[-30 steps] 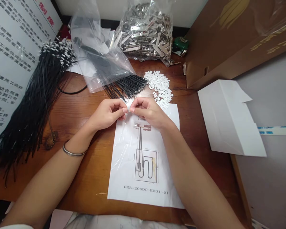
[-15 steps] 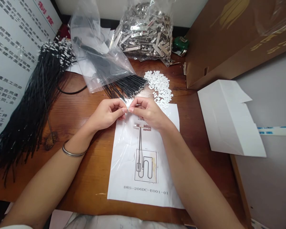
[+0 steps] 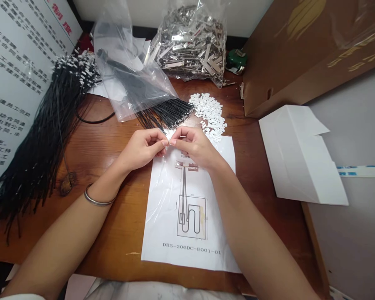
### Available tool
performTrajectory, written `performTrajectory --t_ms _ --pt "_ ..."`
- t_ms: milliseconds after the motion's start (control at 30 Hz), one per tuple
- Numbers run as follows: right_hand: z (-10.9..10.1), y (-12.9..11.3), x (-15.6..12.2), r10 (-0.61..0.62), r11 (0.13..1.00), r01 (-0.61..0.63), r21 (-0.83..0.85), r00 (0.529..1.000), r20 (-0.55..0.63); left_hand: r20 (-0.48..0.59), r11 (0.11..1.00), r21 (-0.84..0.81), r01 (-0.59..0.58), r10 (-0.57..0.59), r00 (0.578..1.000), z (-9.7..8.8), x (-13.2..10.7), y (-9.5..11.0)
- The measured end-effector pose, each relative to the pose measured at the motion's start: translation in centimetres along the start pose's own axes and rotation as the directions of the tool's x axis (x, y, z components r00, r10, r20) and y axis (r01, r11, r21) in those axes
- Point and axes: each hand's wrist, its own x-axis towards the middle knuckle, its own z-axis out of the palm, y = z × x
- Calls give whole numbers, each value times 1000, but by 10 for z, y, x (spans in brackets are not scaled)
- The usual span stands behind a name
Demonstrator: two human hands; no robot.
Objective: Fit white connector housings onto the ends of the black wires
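My left hand [image 3: 144,148] and my right hand [image 3: 193,146] meet fingertip to fingertip above the top of a printed sheet. Both are closed in a pinch, thumb against forefinger. Whatever sits between the fingertips is tiny and mostly covered, so its kind does not show. Just beyond my hands lies a bundle of black wires [image 3: 171,112] with small metal ends, partly inside a clear plastic bag [image 3: 125,83]. Right beside those ends is a pile of small white connector housings [image 3: 209,112]. The printed sheet [image 3: 162,200] carries a wiring drawing and lies under my wrists.
A thick bunch of black wires with white ends [image 3: 40,137] hangs at the left, against a printed board [image 3: 12,75]. At the back stands a bag of metal strips [image 3: 190,46], near a green tape measure [image 3: 236,60]. A brown box [image 3: 278,62] and folded white card [image 3: 300,154] occupy the right.
My joined fingertips have shifted very slightly to the right. Both hands keep their pinch, and the things around them stay in place.
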Motion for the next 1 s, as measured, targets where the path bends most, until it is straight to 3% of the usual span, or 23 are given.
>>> performTrajectory --t_ms 300,667,1000 --pt "-3 1 3 74 989 -70 129 997 -23 18 1000 -30 1 0 1000 0 -1 4" --pt "-1 0 1 34 996 -31 85 999 -26 17 999 28 -24 23 1000 0 -1 3" --pt "-1 2 2 30 992 -24 120 998 -49 -74 997 -64 -42 37 997 4 0 2"
